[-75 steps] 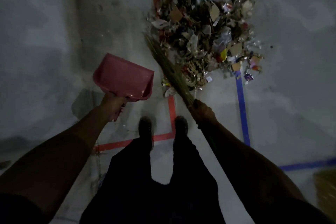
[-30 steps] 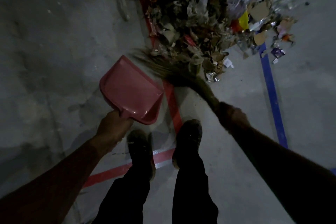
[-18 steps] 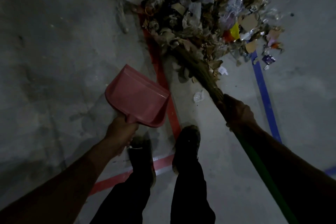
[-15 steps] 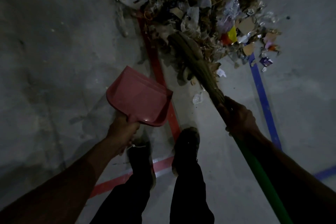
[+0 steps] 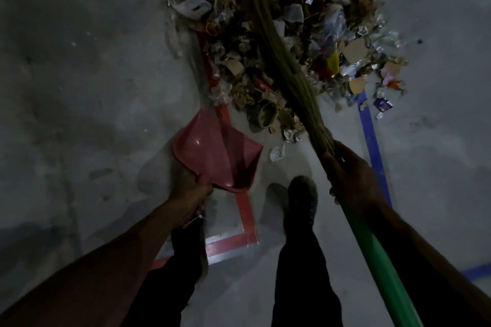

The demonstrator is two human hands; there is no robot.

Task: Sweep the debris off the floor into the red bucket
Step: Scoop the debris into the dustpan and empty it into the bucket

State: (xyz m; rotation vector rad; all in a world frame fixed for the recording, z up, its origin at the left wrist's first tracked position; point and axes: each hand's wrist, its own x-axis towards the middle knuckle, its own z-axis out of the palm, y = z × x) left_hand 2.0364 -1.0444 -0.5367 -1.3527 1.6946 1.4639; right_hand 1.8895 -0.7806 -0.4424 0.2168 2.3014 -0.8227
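A person's left hand (image 5: pixel 190 195) grips a red dustpan (image 5: pixel 216 152) just beside the debris pile (image 5: pixel 287 34) on the concrete floor (image 5: pixel 79 87), while the right hand (image 5: pixel 350 175) holds a broom (image 5: pixel 289 74) (green-handled) lying across the pile.

1. The dustpan (image 5: pixel 216 155) gripped by the left hand (image 5: pixel 187 195) is plain pinkish red
2. The broom (image 5: pixel 289 71) has tan straw bristles above the right hand's (image 5: pixel 350 178) grip and a solid green handle below it
3. The debris (image 5: pixel 287 34) is mixed brown, grey and white, with yellow and red scraps
4. The floor (image 5: pixel 79 87) is mottled grey, striped with red tape (image 5: pixel 245 211) and blue tape (image 5: pixel 370 138)
5. The trousers (image 5: pixel 300 273) are black
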